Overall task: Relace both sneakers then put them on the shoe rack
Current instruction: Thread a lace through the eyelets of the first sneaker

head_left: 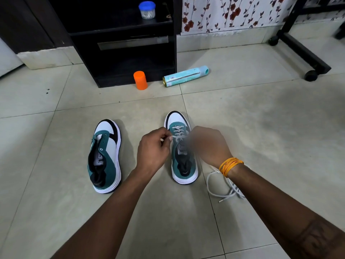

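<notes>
Two teal, white and black sneakers stand on the tiled floor, toes pointing away from me. The left sneaker [105, 156] has bare eyelets and no lace. The right sneaker [182, 152] carries a white lace [178, 130] crossed through its front eyelets. My left hand [153, 148] pinches one end of that lace beside the shoe's tongue. My right hand [210, 144] is blurred and hovers over the shoe's right side; its grip is hidden. A loose white lace [224, 186] lies coiled on the floor under my right wrist.
A black shelf unit [130, 45] stands ahead against the wall, with a blue-lidded jar [147, 10] on it. An orange container [140, 80] and a lying teal spray can [185, 76] sit at its foot. A black wheeled stand [306, 53] is far right.
</notes>
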Demonstrator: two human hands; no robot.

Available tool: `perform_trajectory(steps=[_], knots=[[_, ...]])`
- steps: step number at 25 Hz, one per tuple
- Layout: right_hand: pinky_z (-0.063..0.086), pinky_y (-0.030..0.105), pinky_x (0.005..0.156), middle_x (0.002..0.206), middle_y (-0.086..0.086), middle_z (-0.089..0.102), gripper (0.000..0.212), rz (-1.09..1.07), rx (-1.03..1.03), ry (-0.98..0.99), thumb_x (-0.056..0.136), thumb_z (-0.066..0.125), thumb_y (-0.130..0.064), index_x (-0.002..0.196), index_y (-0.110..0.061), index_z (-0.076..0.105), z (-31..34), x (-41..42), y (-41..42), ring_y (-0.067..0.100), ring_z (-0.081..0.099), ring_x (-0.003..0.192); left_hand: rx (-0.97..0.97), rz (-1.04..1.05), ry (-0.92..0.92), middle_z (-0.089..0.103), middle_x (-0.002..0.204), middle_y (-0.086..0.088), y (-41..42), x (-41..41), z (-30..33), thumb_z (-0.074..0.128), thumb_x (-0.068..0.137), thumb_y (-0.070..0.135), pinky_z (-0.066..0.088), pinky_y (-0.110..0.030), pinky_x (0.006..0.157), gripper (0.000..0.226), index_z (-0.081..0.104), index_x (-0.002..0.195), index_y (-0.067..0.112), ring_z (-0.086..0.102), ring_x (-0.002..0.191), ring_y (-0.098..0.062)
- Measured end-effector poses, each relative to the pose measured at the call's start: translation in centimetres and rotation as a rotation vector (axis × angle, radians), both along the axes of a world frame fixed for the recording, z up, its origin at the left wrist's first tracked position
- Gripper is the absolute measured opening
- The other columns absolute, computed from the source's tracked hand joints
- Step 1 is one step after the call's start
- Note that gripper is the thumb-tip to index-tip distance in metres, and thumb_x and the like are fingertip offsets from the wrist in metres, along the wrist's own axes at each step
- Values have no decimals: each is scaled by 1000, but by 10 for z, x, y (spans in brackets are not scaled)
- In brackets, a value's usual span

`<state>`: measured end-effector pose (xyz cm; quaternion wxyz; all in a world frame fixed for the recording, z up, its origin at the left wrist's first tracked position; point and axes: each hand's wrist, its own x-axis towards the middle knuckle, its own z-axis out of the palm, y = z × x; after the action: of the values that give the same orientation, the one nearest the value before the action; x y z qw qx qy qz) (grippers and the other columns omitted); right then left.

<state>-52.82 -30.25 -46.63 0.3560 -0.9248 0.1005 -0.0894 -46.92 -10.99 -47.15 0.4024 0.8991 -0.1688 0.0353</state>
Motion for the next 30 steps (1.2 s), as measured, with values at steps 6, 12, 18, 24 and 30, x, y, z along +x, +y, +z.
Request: perform_trajectory(steps=[6, 12, 18, 24, 30], knots=[[48, 30, 67, 76, -8, 69, 13, -100, -75, 133, 90, 64, -31, 83, -23, 71, -11, -3, -5, 23, 66, 80, 192, 93, 122, 69, 73, 10, 10, -1, -9, 70, 91, 26, 48, -30, 61, 10, 71, 81, 30, 63, 69, -16], [58, 34, 75, 75, -5, 75, 17, -137, 81, 195, 77, 59, -33, 80, -26, 74, 11, -2, -3, 21, 72, 76, 50, 74, 307, 75, 71, 10, 17, 10, 7, 73, 91, 27, 46, -24, 60, 11, 80, 84, 23, 64, 62, -9], [50, 27, 54, 67, 6, 71, 14, -69, 532, 154, 91, 63, -10, 83, -14, 73, 74, -1, 16, 17, 60, 50, -416, 27, 668, 69, 68, -8, 18, 14, 63, 69, 95, 8, 47, -29, 58, 10, 78, 95, 4, 47, 49, -16], [54, 30, 57, 72, 11, 71, 13, -28, 717, 126, 89, 63, -5, 94, -3, 75, 125, -3, 15, 19, 57, 51, -543, -81, 686, 78, 88, -18, 2, 9, 130, 57, 103, 12, 61, -34, 70, 24, 75, 104, -3, 64, 64, -21], [62, 45, 77, 86, 17, 73, 29, 31, 957, 124, 92, 48, -1, 102, -2, 75, 150, -5, 11, 25, 68, 71, -576, -198, 692, 77, 103, -25, 6, 6, 150, 47, 94, -9, 62, -46, 90, 32, 72, 114, -3, 74, 85, -33]])
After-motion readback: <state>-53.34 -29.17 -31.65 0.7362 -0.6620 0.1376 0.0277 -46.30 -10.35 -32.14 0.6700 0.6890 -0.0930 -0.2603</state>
